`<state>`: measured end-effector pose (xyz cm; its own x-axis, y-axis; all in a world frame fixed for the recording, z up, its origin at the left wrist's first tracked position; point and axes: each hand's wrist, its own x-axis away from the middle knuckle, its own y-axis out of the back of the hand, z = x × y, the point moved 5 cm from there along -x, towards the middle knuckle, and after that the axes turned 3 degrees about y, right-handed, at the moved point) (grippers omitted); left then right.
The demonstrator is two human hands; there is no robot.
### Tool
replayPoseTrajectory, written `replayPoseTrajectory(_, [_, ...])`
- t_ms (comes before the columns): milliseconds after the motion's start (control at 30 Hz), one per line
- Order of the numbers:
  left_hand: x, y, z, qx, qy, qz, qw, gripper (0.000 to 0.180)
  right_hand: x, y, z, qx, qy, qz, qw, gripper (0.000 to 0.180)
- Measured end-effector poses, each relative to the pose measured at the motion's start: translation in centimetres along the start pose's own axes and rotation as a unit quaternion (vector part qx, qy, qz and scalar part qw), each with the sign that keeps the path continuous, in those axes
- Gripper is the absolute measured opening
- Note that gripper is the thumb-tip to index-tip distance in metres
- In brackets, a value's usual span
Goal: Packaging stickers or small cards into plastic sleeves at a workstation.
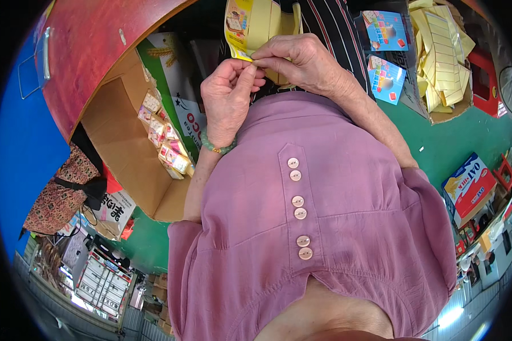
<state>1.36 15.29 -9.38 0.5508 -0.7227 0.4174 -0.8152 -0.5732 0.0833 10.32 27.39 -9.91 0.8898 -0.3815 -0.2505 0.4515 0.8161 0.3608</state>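
A yellow printed paper box (237, 28), partly unfolded, lies over my lap at the top of the view. Its lower corner is pinched between my left hand (228, 94) and my right hand (307, 59), whose fingertips meet there. Both hands are closed, with the thumbs pressed against the fingers. A green bead bracelet (219, 149) circles my left wrist. Beneath my right hand the plain yellow inside of the paper shows. The exact fold under the fingertips is hidden.
At the left a cardboard box (131, 136) holds several small printed packets (168, 139). Two blue printed cards (385, 78) lie right of my lap, beside a carton of flat yellow paper pieces (441, 57). A red tabletop (85, 57) curves above the left box. A carton (469, 184) stands farther right on the green floor.
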Motion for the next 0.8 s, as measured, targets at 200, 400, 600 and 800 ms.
replayPoseTrajectory(200, [-0.1,0.4,0.7,-0.038,0.0,0.0,0.999,0.011,-0.2,-0.8,-0.6,-0.014,-0.019,0.028,0.999,0.014])
replayPoseTrajectory(400, [-0.5,1.7,3.2,0.034,0.062,0.005,0.997,0.02,-0.5,-2.5,-0.9,0.031,-0.041,0.064,0.997,0.017])
replayPoseTrajectory(600, [-1.4,2.1,4.3,0.061,0.075,-0.014,0.995,0.02,-0.7,-3.1,-1.9,0.051,-0.072,0.076,0.993,0.02])
replayPoseTrajectory(800, [-1.5,2.4,4.4,0.028,0.08,0.012,0.996,0.02,-1.0,-3.4,-2.3,0.055,-0.061,0.087,0.993,0.021])
